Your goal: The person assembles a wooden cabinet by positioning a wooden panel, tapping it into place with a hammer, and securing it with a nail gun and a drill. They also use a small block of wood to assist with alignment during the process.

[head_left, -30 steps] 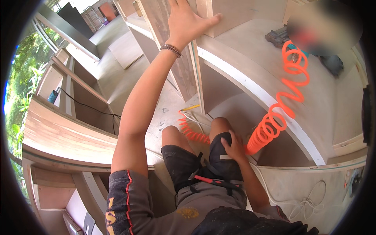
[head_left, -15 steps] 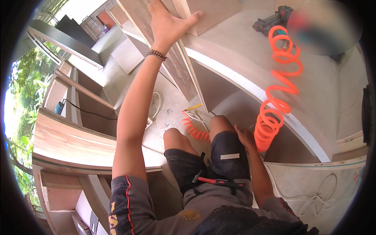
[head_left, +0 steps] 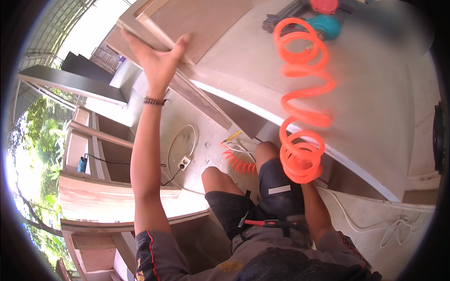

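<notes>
My left hand (head_left: 157,56) reaches far out with the arm straight and grips the edge of a plywood panel (head_left: 197,23), thumb on its face. A dark bead bracelet sits on that wrist. My right forearm (head_left: 318,210) runs down beside my right knee. The right hand itself is hidden behind the lower loops of an orange coiled air hose (head_left: 302,93) that hangs from the workbench (head_left: 375,103). I am in dark shorts, knees bent, with a red-handled tool (head_left: 267,223) tucked at my waist.
A teal air tool (head_left: 323,25) lies on the bench top at the hose's upper end. On the concrete floor are a white power strip (head_left: 184,162) with cables and a yellow pencil (head_left: 232,136). Open wooden cabinet frames (head_left: 93,140) stand at the left.
My left hand has shifted left across the picture while staying on the panel's edge. The orange hose now hangs in front of my right hand, which earlier rested on my knee.
</notes>
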`<state>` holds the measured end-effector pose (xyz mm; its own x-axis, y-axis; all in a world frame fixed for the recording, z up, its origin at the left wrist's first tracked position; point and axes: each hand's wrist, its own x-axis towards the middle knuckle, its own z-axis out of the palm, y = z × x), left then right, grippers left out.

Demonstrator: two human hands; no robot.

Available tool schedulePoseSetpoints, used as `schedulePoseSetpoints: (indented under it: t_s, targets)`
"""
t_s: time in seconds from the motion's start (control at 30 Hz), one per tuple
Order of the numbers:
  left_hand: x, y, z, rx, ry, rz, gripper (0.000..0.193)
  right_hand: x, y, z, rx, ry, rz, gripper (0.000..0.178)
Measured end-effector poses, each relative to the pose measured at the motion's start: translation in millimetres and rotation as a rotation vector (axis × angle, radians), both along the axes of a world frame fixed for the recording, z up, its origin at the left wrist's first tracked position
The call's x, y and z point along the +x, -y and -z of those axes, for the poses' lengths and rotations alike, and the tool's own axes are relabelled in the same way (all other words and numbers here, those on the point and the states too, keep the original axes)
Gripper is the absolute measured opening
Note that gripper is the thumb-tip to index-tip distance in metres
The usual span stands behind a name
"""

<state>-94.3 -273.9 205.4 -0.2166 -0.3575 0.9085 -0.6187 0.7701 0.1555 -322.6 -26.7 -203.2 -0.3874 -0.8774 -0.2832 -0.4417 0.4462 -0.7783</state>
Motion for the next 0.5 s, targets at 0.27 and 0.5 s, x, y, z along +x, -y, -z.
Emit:
schedulePoseSetpoints:
  t_s: [0.27,0.5]
  targets:
    - [-1.9,8.5,6.0,0.018,-0.013,0.036,0.146,-12.5,-13.9,-28.9,0.021,0.016,-0.029,0.066]
    - [-11.3,5.6,9.2,0.038,-0.041,0.051,0.147,-14.5,-35.9,-50.9,0.049,0.037,-0.080,0.062]
